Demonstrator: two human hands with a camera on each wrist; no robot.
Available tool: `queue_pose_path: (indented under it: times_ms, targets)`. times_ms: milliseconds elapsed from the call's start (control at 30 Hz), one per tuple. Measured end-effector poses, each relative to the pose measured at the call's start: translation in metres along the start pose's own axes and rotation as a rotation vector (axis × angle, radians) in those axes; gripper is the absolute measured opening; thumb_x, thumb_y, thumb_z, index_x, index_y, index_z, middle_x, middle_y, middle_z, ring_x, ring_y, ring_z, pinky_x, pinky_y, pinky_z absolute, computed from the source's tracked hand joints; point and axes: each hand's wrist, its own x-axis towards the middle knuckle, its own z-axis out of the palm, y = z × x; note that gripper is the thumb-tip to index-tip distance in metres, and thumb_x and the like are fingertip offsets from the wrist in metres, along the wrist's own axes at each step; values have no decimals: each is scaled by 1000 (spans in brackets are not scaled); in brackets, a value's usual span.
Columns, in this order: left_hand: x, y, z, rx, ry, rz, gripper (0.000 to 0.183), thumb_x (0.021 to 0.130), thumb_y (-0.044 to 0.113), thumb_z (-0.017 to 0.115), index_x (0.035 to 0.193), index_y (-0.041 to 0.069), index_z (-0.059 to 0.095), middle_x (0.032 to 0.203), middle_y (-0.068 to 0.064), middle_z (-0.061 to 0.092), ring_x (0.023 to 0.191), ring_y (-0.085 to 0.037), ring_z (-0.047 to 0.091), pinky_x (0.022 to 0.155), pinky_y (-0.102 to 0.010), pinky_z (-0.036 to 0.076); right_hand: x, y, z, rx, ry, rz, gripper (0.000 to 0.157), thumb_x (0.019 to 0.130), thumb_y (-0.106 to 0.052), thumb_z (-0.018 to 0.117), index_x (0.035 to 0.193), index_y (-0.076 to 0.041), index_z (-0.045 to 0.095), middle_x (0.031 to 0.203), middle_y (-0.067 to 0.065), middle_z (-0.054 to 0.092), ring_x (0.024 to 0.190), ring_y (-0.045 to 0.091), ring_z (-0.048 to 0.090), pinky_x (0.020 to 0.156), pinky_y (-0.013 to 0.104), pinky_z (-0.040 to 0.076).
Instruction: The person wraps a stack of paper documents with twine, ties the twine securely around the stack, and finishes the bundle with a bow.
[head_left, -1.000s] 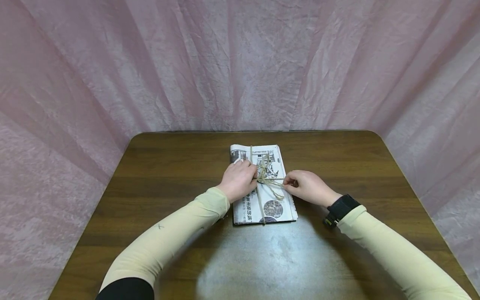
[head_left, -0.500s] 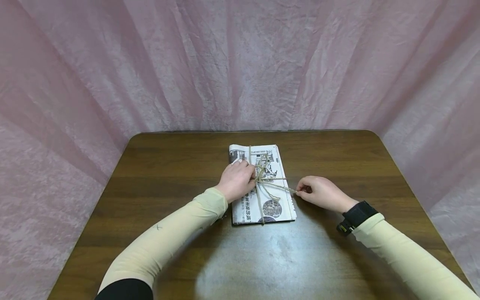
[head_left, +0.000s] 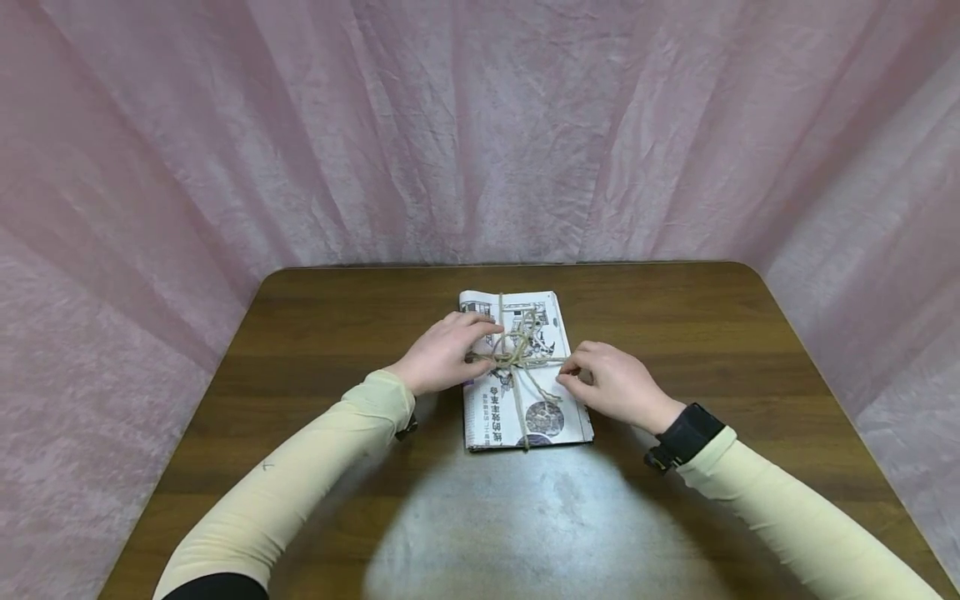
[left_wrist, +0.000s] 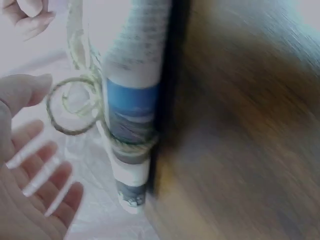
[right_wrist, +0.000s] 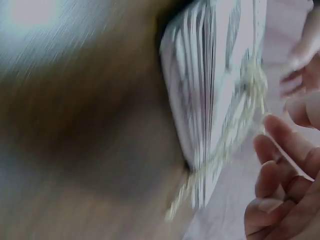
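A folded newspaper bundle [head_left: 483, 421] lies on the table, bound crosswise with twine [head_left: 519, 408]. Its knot [head_left: 516, 360] sits on top, with loops and loose ends around it. At the bundle's left side is my left hand [head_left: 442, 354], thumb and fingers spread apart. A twine loop [left_wrist: 70, 132] stands out beside that thumb in the left wrist view. My right hand [head_left: 615, 385] hovers at the bundle's right edge, fingers loosely bent, with a gap between thumb and index finger. Below it, a twine end [right_wrist: 175, 205] hangs past the paper edges.
The brown wooden table [head_left: 337, 333] extends around the bundle, its back corners rounded. Pink curtains [head_left: 465, 133] hang behind it and at both sides. A black band [head_left: 686, 433] is on the right wrist.
My right hand drew a twine strand out to the right, then let go and came back toward the bundle. My left hand has shifted left and spread its fingers.
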Motion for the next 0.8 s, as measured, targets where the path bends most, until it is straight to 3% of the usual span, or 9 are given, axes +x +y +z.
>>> queue_pose_path:
  times_ms: [233,333,533,800]
  targets:
    - [0,-8,16,134,-21,237,49,95,27,67,142,22,56,150,-5,46,134,-29,43,108,-47,36,11,-18,30,-96,-51,6,16,88,-41,71,87,-25,70,85,-10,61,74,8,55,63,32,49]
    - [1,-8,24,179,9,287,44,95,22,65,139,24,60,149,-8,47,132,-31,46,106,-47,39,12,-22,35,-95,-48,23,12,88,-37,71,86,-25,70,83,-11,59,74,8,55,63,32,49]
    - [0,-7,33,203,57,275,37,97,22,64,134,24,64,148,-8,49,128,-27,50,105,-43,41,11,-30,36,-77,-31,7,8,90,-34,70,87,-26,70,83,-13,59,75,7,55,62,31,48]
    - [-2,-8,37,172,83,256,38,98,23,64,136,25,63,147,-8,50,124,-26,53,101,-42,43,-2,-44,30,-56,-11,-105,7,89,-33,72,87,-28,68,82,-15,57,75,4,53,64,29,47]
